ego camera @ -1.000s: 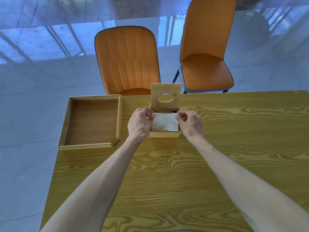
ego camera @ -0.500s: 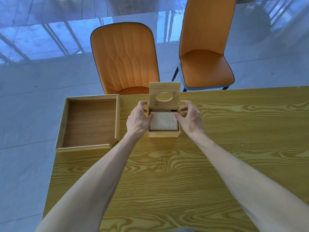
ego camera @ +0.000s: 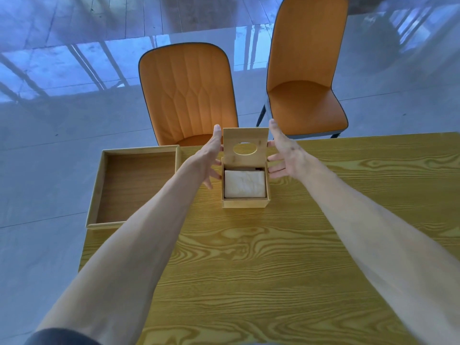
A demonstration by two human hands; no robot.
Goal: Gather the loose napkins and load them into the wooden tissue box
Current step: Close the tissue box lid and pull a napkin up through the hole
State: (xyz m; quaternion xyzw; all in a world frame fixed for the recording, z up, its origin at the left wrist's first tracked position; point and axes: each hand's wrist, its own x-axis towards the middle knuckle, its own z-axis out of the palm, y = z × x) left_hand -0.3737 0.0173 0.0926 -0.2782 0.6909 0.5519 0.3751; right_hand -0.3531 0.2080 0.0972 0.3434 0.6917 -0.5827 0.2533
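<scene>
The wooden tissue box (ego camera: 245, 202) stands on the yellow table near its far edge. Its lid (ego camera: 246, 139), with an oval hole, is raised upright at the back. A white stack of napkins (ego camera: 245, 184) lies flat inside the box. My left hand (ego camera: 208, 155) is at the left side of the lid, fingers spread, fingertips at the lid's edge. My right hand (ego camera: 286, 155) mirrors it on the right, fingers apart and touching or nearly touching the lid's right edge. Neither hand holds anything.
A shallow wooden tray (ego camera: 99, 192) sits at the table's left corner, with nothing in it. Two orange chairs, one (ego camera: 189, 93) and another (ego camera: 306, 70), stand beyond the table's far edge. The table (ego camera: 249, 270) extends toward me and to the right.
Both hands let go of the napkins, which now lie settled in the box. The hands rose and spread open on either side of the upright lid.
</scene>
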